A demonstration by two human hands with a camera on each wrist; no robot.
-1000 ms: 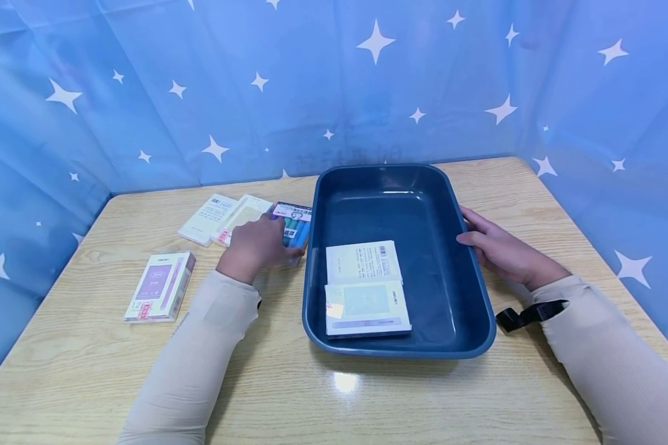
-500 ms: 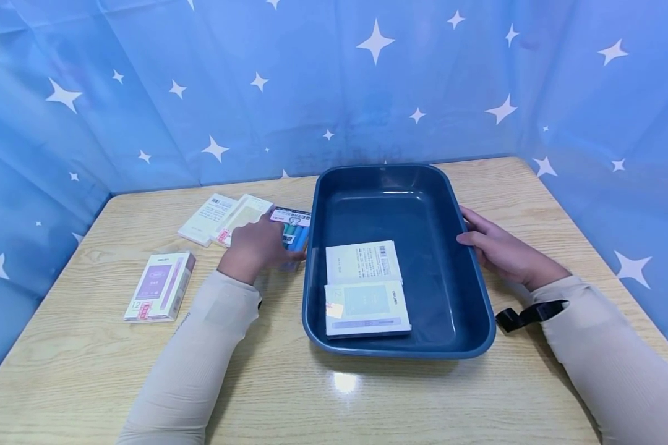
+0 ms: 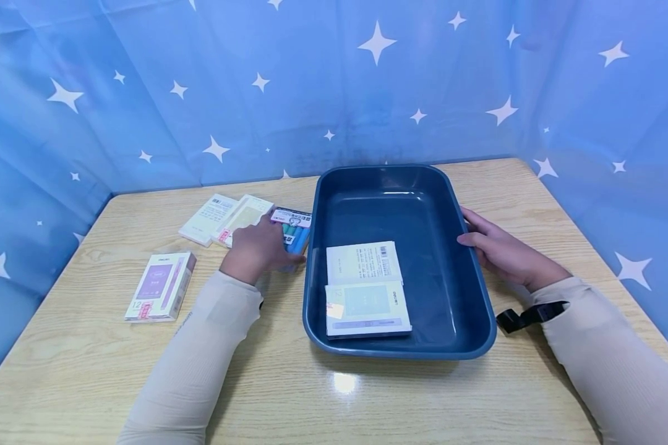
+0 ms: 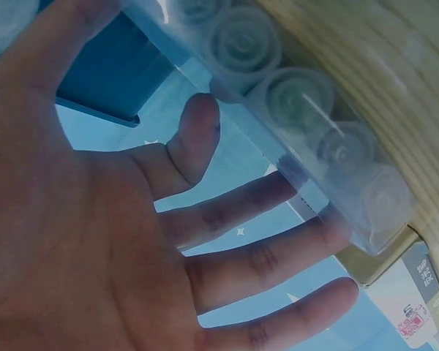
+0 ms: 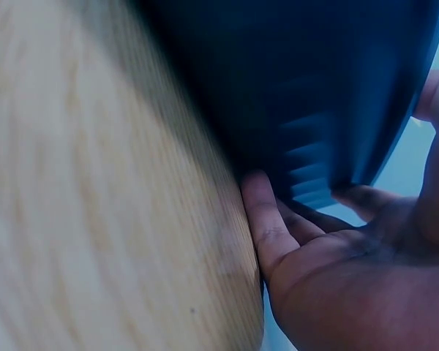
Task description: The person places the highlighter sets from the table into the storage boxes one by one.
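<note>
My left hand (image 3: 256, 247) spans a clear pack of thick coloured markers (image 3: 291, 217), thumb at one side and fingers at the other. In the left wrist view the round ends of the marker pack (image 4: 300, 102) show through the plastic, close over the wood. The pack is beside the left wall of a dark blue plastic bin (image 3: 417, 241). With the thumb over its right rim and the fingers against the outside, my right hand (image 3: 501, 250) holds the bin. Inside at the near left lie a cream box with a barcode (image 3: 362, 262) and a box with a pale green panel (image 3: 367, 309).
A white box with a purple panel (image 3: 158, 287) lies on the table at left. Behind the left hand, a white printed box (image 3: 207, 219) and a cream box (image 3: 250, 212) lie side by side. A blue star-patterned curtain (image 3: 312, 93) closes off the back and sides.
The marker pack has shifted and turned slightly under my left hand, which stays almost in place. My right hand and the bin have not moved.
</note>
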